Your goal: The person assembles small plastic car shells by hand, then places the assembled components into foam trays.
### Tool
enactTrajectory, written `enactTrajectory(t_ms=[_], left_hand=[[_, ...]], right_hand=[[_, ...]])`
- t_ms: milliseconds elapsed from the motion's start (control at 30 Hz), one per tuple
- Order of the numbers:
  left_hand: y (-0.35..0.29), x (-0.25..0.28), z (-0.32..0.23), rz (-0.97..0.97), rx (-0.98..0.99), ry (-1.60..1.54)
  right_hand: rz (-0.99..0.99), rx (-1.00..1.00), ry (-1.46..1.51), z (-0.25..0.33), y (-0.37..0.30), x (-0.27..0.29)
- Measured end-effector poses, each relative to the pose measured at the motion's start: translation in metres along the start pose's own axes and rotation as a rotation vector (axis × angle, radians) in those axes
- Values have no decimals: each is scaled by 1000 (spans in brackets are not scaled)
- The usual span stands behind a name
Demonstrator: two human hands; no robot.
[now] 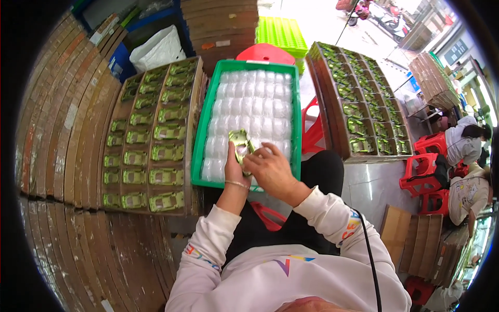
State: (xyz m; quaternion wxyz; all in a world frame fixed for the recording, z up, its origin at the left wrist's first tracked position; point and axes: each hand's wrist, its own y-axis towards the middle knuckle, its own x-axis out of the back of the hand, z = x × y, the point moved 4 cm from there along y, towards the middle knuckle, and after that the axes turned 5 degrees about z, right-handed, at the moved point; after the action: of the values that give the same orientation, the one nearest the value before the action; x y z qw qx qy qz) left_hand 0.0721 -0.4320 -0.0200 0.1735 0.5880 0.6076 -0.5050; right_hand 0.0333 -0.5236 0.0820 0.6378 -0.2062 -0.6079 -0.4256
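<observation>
My left hand (235, 167) holds a shiny green toy car body (239, 139) above a green plastic crate (201, 156). Against the side of that car body, my right hand (274, 172) has its fingers curled and pressed; whether they also hold something small is hidden. Rows of whitish, translucent wrapped pieces (249, 106) fill the crate below both hands. To the left, a brown compartment tray (147, 208) carries rows of similar green car bodies (167, 152).
Another compartment tray (332, 127) with green parts stands at the right. Stacked brown trays (57, 119) line the left side. Red stools (422, 174) and seated people (462, 145) are at far right. Behind the crate are a red stool top (266, 52) and lime-green trays (280, 34).
</observation>
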Motion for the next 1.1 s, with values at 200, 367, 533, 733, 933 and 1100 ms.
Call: enactTrajectory(t_ms=[200,367,533,733,933,1100], left_hand=[[14,3,-3,92,-19,-41],[9,6,-6,121,-17,-12],[3,-3,-2,38,-56,-13],[-8,-15,-9,-23,-63,206],[-1,-15,-7,-49,-93,270],[-5,-9,-6,-59,-70,302]], right_hand=[[-207,-13,28,2,0,16],[-215,-10,10,5,-1,14],[-71,-29,-48,2,0,9],[11,15,-56,-3,2,3],[47,78,-66,-14,5,-10],[75,124,-26,-16,3,-13]])
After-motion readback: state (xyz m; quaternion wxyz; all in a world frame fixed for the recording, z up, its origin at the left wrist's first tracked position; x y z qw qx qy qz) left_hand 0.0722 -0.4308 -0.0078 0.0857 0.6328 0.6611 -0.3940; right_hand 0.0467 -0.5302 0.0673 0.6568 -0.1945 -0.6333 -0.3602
